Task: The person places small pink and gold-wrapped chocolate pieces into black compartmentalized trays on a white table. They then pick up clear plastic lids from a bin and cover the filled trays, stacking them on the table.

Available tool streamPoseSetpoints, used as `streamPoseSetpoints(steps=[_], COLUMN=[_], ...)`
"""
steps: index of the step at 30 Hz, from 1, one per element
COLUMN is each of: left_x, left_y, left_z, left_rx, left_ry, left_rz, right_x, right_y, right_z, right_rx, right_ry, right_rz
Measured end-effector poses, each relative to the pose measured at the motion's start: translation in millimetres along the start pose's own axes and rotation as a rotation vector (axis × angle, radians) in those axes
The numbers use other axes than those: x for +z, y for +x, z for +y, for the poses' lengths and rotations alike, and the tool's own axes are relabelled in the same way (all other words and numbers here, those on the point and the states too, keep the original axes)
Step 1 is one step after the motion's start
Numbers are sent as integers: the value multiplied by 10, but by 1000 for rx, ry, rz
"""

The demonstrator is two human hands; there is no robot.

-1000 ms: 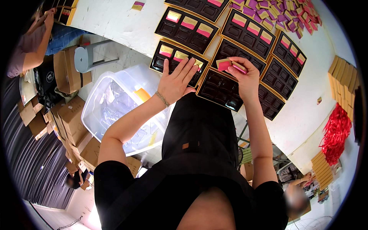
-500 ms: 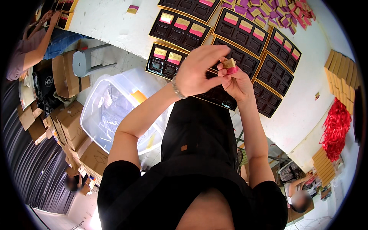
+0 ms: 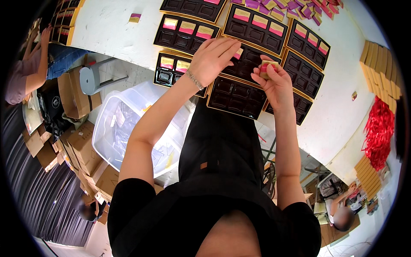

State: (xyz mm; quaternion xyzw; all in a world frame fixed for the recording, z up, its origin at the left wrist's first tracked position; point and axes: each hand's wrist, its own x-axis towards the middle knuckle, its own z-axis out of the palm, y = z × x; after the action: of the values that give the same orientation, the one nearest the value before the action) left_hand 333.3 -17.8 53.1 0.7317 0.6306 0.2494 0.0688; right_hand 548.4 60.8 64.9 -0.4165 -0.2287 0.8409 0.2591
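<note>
My left hand [image 3: 213, 60] reaches over the middle dark tray [image 3: 247, 64], its fingers stretched out. By its fingertips a gold-and-pink wrapped chocolate [image 3: 238, 54] sits in that tray's upper left compartment. Over the tray's right end, my right hand [image 3: 277, 83] pinches a gold-and-pink wrapped chocolate [image 3: 266, 68] between thumb and fingers; whether it holds more than one I cannot tell. Several gold-edged trays lie around. The upper tray [image 3: 256, 36] has wrapped pieces along its far row, while the tray nearest me [image 3: 236, 96] shows bare compartments.
Loose purple, pink and gold pieces [image 3: 295, 7] are heaped at the far edge. One stray piece [image 3: 135, 18] lies on the white table [image 3: 115, 32]. A clear plastic bin [image 3: 124, 141] and a grey stool [image 3: 90, 80] stand at left. Red shredded filler [image 3: 380, 132] is at right. Other people work nearby.
My hands have drawn apart, the left moving left over the middle tray, the right still holding its chocolate. A wrapped piece now shows in the middle tray. The whole view has shifted slightly.
</note>
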Motion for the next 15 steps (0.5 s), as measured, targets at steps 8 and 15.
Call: streamPoseSetpoints(steps=[8,15], left_x=[87,-24], left_y=[-228,70], left_z=[124,417], left_rx=[-6,-215], left_ry=[261,-280], left_rz=[-242,156], right_x=[58,47], right_y=[1,84], right_z=[32,28], right_rx=[-58,-412], right_ry=[-208,-685], right_rz=[127,22])
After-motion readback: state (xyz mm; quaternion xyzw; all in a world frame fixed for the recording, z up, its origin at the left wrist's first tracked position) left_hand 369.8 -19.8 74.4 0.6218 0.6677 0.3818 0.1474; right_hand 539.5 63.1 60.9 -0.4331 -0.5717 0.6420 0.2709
